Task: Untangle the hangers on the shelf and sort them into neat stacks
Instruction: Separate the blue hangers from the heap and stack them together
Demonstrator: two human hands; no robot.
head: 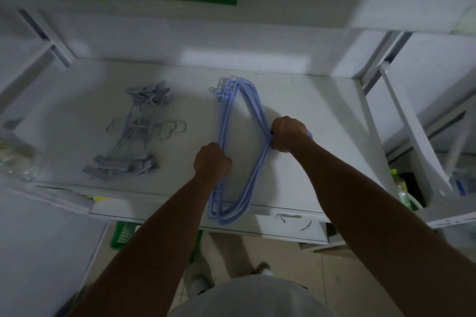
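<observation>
Blue hangers (pixel 222 116), several thin plastic ones bunched together, lie flat on a white shelf (pixel 322 116), right of its centre. Their near end juts past the shelf's front edge.

Both hands are clamped on the bundle, a little apart. The left hand (pixel 212 161) is fisted round the long straight bars. The right hand (pixel 288 134) is fisted where the sloping arms meet, hiding the hooks.

A stack of grey clip hangers (pixel 134 134) lies well apart to the left, hooks fanned out.

Likely risks, as I judge them:
- The overhanging end could tip the bundle off the shelf toward the floor if either grip loosens, since part of its weight sits past the edge.
- Whether the hooks are free or interlocked cannot be told. Pulling the hands apart hard could snag them or bend the thin plastic.
- A wide leftward swing could knock the grey stack out of line.
</observation>
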